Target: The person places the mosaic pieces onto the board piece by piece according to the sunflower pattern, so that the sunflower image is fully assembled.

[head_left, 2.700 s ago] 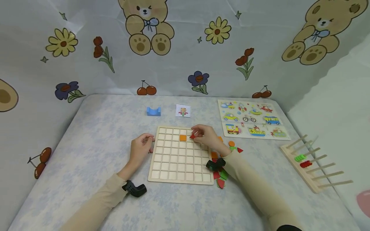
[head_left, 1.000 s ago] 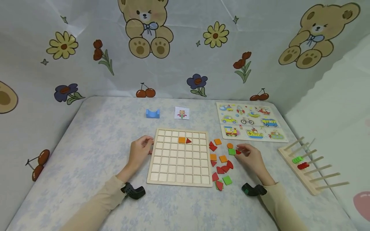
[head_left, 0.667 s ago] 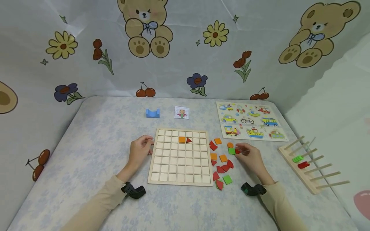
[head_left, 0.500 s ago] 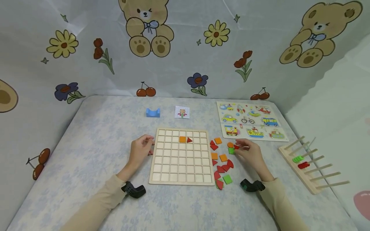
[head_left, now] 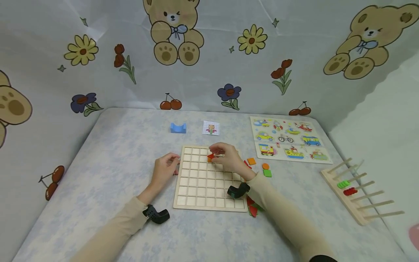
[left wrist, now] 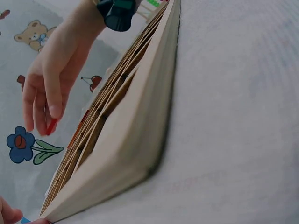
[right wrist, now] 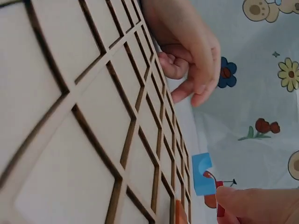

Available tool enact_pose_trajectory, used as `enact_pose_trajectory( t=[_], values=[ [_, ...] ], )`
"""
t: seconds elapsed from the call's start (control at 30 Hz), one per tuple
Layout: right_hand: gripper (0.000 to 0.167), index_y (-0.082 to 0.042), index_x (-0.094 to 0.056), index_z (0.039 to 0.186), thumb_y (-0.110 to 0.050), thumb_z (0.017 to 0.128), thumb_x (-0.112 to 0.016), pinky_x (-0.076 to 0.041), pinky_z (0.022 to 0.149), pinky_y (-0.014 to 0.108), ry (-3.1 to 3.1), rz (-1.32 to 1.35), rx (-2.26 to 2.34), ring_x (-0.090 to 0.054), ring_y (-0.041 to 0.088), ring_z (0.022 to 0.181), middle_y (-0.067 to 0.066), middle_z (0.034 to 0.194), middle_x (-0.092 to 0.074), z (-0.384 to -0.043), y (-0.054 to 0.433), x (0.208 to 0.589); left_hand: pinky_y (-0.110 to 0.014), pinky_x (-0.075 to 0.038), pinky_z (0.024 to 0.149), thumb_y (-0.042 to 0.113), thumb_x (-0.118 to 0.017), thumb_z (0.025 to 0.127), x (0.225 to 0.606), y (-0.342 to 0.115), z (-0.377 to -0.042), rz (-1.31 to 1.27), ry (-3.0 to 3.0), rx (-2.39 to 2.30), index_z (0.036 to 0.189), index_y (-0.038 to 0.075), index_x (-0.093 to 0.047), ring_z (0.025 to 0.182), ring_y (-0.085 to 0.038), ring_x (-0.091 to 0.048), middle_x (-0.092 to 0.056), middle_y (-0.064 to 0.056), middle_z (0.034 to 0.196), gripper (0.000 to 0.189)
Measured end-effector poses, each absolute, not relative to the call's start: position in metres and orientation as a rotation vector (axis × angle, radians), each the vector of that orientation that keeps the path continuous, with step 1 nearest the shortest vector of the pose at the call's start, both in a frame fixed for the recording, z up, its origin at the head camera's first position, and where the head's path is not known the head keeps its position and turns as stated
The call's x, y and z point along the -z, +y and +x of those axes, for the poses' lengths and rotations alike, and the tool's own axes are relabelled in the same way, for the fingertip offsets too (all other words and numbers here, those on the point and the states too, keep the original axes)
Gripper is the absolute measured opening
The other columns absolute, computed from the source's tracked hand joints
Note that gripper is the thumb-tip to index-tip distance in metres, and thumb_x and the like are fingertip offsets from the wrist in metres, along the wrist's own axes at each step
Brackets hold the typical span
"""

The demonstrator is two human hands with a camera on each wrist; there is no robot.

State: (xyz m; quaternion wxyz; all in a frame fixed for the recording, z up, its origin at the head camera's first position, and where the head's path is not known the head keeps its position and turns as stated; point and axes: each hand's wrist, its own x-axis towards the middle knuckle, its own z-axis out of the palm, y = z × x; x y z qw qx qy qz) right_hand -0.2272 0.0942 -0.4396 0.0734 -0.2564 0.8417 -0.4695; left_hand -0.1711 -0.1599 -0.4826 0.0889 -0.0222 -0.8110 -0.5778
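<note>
My right hand (head_left: 226,157) pinches a red tile (head_left: 211,156) between thumb and fingers, over the far part of the wooden grid board (head_left: 193,182). In the left wrist view that tile (left wrist: 51,127) shows edge-on at the fingertips, raised over the board. An orange square tile (head_left: 209,160) lies in a cell right under the held one and is partly covered. The red triangle to its right is hidden behind my right hand. My left hand (head_left: 165,168) rests at the board's left edge, fingers loosely bent, fingertips right at the rim.
Right of the board lie loose tiles: an orange circle (head_left: 265,166), a green square (head_left: 267,173), an orange square (head_left: 251,161), and red ones (head_left: 252,210) partly under my forearm. Behind stand a blue holder (head_left: 178,128), a pattern card (head_left: 211,128), a vehicle puzzle (head_left: 291,140); far right, a bead rack (head_left: 347,196).
My right hand left a red triangle beside the orange square, moved right to the loose tiles, picked up another red tile and came back left over the board. My left hand stayed.
</note>
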Motion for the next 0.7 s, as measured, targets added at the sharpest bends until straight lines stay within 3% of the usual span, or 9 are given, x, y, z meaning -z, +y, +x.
enact_pose_trajectory(
  t=[0.13, 0.37, 0.7],
  values=[
    [0.04, 0.002, -0.06, 0.121, 0.0, 0.083, -0.07, -0.052, 0.093, 0.038, 2.48, -0.795, 1.344, -0.062, 0.029, 0.103, 0.018, 0.113, -0.064, -0.237, 0.073, 0.449, -0.031, -0.052, 0.046, 0.002, -0.05, 0.096, 0.467, -0.156, -0.164, -0.08, -2.437, 1.694, 0.103, -0.008, -0.066, 0.047, -0.029, -0.058, -0.069, -0.027, 0.087, 0.021],
    [0.041, 0.002, -0.06, 0.121, 0.003, 0.081, -0.07, -0.053, 0.091, 0.039, 2.475, -0.831, 1.32, -0.062, 0.031, 0.103, 0.02, 0.112, -0.064, -0.241, 0.069, 0.459, -0.026, -0.051, 0.045, 0.01, -0.053, 0.096, 0.491, -0.158, -0.175, -0.091, -2.402, 1.696, 0.099, 0.003, -0.069, 0.045, -0.012, -0.056, -0.071, -0.018, 0.081, 0.018],
    [0.043, 0.003, -0.059, 0.121, 0.003, 0.08, -0.072, -0.052, 0.091, 0.038, 2.483, -0.854, 1.329, -0.062, 0.031, 0.103, 0.02, 0.113, -0.064, -0.241, 0.068, 0.46, -0.028, -0.051, 0.046, 0.011, -0.052, 0.096, 0.494, -0.161, -0.176, -0.095, -2.416, 1.652, 0.098, 0.006, -0.069, 0.046, -0.013, -0.056, -0.07, -0.012, 0.074, 0.018]
  ],
)
